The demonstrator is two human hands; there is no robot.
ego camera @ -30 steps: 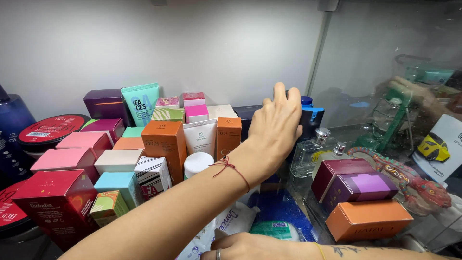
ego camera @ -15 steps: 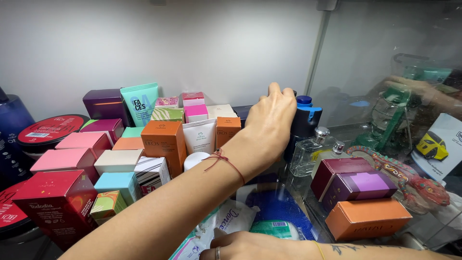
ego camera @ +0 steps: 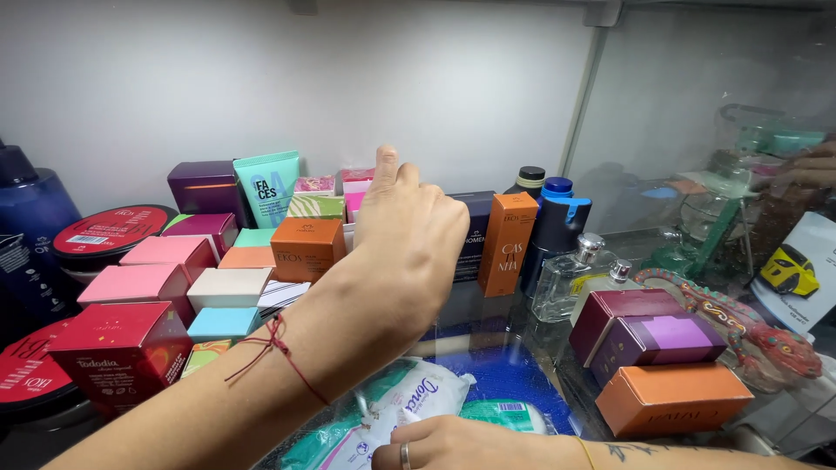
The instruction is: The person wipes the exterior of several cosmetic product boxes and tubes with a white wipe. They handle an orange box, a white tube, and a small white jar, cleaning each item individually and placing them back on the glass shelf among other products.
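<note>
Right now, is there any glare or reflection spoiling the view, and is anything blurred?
Head view: even, soft light, no harsh glare; the glass side panel at right carries hazy reflections; the left hand reaching over the small coloured cardboard boxes looks sharp; the right hand is cut off by the bottom edge.

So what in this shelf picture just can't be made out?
- What the left hand touches: head view; the hand's own back hides its fingertips and the boxes behind it.
- Right hand: bottom edge cuts it off; its grip on the white packet is unclear.
- Items behind the glass panel: blurred by reflections.
- Dark blue bottle: cut by the left edge.
</note>
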